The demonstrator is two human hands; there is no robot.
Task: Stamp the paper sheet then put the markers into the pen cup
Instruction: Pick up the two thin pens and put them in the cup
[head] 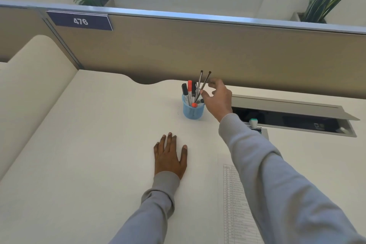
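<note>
markers point(189, 91) upright in blue pen cup point(192, 110) near desk's point(99, 144) back edge | right hand point(218, 100) just right of cup, fingers loosely spread, empty, thumb by rim | left hand point(170, 156) flat, fingers spread | paper sheet point(237, 204) at front right

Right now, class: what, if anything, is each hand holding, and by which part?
Nothing. The left hand lies flat on the desk; the right hand is open beside the pen cup.

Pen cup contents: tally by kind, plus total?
In the blue pen cup:
Orange-capped markers: 2 (one upright, one cap-down)
Black-capped markers: 2
Thin dark pens: 2
Total: 6 visible; others may be hidden behind the right hand.
</note>
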